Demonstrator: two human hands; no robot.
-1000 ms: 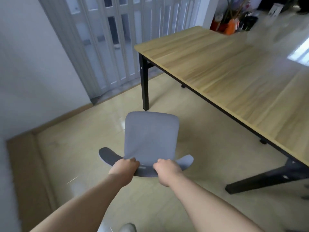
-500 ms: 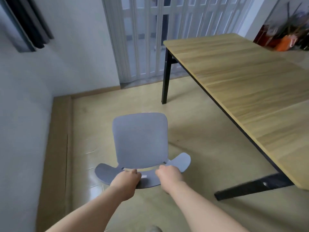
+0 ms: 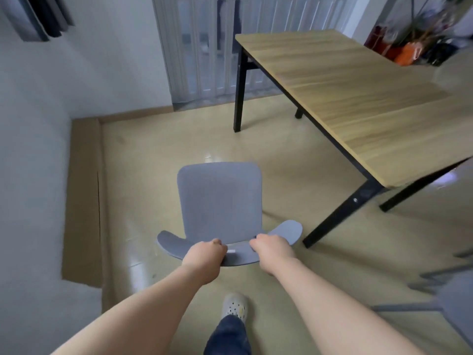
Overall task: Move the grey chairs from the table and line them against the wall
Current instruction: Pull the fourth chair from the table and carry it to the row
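1. A grey chair (image 3: pixel 219 201) was seen from above and behind, on the open floor (image 3: pixel 158 175) between the wooden table (image 3: pixel 358 98) and the white wall (image 3: pixel 33 175), well clear of the table's edge and not yet against the wall.
2. The chair was judged to be light and stiff: a moulded shell with a rigid curved backrest, easily carried or slid by one person. Its legs were hidden beneath the seat, so whether it was lifted or resting could not be told.
3. The top rim of the backrest was judged the natural place to take hold, its curve offering a firm edge.
4. The left hand (image 3: pixel 203 257) was closed over that rim, fingers curled to the seat side, gripping the chair.
5. The right hand (image 3: pixel 272 252) was likewise wrapped round the rim, just beside the left, with a short bare stretch of backrest between them.
6. A pale shoe (image 3: pixel 234 307) was visible below the arms, and part of a second grey chair (image 3: pixel 450 303), blurred, at the lower right.
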